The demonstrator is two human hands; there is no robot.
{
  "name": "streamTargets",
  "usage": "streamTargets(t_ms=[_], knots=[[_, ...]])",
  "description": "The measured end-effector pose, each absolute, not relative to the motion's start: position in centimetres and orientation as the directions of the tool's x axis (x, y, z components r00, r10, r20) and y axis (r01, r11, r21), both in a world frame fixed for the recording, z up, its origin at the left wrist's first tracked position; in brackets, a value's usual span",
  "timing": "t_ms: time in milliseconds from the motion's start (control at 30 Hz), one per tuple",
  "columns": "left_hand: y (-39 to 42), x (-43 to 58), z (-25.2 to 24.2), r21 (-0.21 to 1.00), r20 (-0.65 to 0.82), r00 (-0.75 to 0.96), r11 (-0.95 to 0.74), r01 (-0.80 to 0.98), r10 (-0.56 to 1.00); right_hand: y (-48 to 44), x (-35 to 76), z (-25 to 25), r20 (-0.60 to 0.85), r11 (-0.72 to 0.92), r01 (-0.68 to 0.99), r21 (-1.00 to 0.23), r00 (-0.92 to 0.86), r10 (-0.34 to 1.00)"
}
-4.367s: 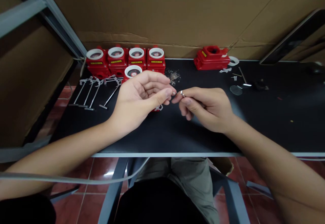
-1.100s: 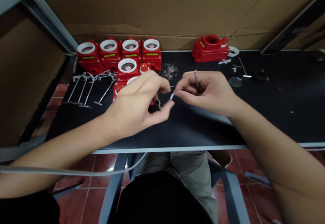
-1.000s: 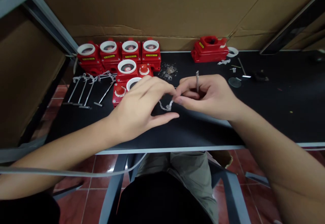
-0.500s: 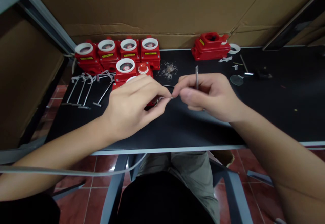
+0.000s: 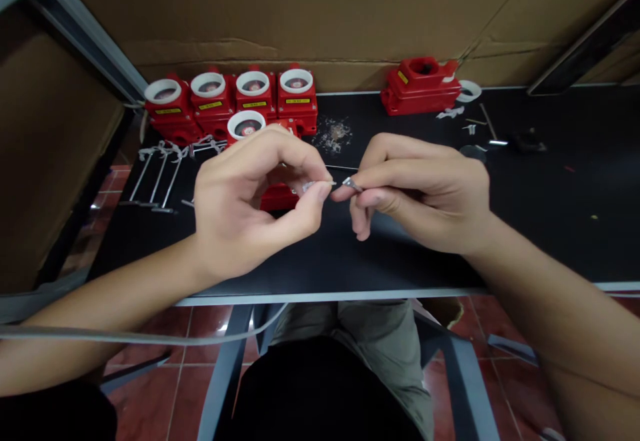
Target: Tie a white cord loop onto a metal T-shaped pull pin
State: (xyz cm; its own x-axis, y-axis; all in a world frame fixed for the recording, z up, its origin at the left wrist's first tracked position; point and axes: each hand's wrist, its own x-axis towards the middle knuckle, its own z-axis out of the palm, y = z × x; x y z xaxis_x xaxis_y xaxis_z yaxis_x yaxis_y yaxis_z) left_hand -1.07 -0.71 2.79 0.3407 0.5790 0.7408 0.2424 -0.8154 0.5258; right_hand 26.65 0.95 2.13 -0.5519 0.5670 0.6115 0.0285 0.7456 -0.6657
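My left hand (image 5: 250, 201) pinches a small whitish strip (image 5: 313, 186) between thumb and forefinger, its thin tip pointing right. Facing it, my right hand (image 5: 425, 191) grips a small metal tool (image 5: 351, 184), whose silvery end shows at the fingertips; the rest is hidden by the fingers. A narrow gap parts the strip's tip from the metal end. Behind both hands runs a thin metal rod (image 5: 340, 167), its ends covered. Beneath and behind my left hand sits a red housing (image 5: 277, 198), mostly hidden, near another with a white ring (image 5: 246, 124).
Several red housings (image 5: 253, 104) with white rings line the back left. Small T-shaped hammers (image 5: 160, 181) with white ties lie at left. Crumbs (image 5: 334, 136) litter the black tabletop (image 5: 320, 261). At back right are a red housing (image 5: 420, 88), a white ring (image 5: 469, 90) and a clear disc (image 5: 473, 153).
The metal tool has turned from upright in my right hand to pointing left at the fingertips. My left hand has rolled open to view, still pinching, and the fingertips have parted slightly.
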Motion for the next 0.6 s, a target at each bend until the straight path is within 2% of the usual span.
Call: streamTargets(t_ms=[167,433,600], knots=[[-1.19,-1.0,3.08,0.543,0.707,0.371,-0.798,0.261,0.602,0.98,26.67,2.06,0.617,0.8,0.033,-0.599,-0.617,0.488],[-1.24,-1.07,3.01,0.551,0.692,0.39,-0.793,0.258,0.607,1.0,26.72,1.89,0.616,0.828,0.071,-0.557,-0.634,0.468],[-1.17,-1.05,2.93,0.592,0.701,0.356,-0.783,0.193,0.618,0.78,26.45,2.52,0.58,0.762,0.05,-0.646,-0.616,0.533]])
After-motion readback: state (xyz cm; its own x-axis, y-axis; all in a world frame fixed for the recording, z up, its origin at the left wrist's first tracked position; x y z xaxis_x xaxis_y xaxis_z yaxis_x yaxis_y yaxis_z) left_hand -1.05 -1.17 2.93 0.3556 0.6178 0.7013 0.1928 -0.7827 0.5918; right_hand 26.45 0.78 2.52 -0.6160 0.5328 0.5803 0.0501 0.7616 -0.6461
